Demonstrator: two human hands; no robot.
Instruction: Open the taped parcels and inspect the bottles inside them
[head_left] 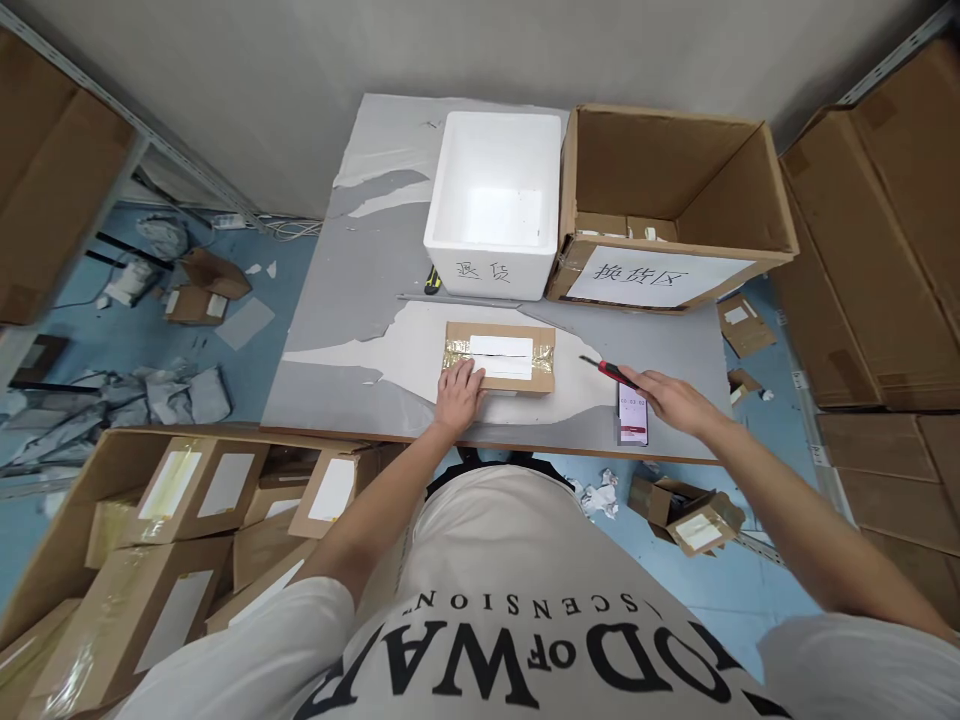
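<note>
One oblong cardboard box lies flat on the grey table, in front of the person, its long sides running left to right. Shiny, yellowish see-through tape covers both short ends, wrinkled and catching the light, against plain brown card. Most of the middle is taken up by a white label crossed by a thin dark line; any print is too small to read. The left hand rests on the box's near left part, fingers slightly spread. Well to the right, the right hand is closed around a red and black utility knife, its blade pointing left, apart from the box. Just beside that hand lies a phone with a lit screen. A ragged white patch shows under the box. Beyond stand a white foam bin and a larger open carton, both handwritten on the front. At lower left, another big carton holds taped, labelled parcels.
</note>
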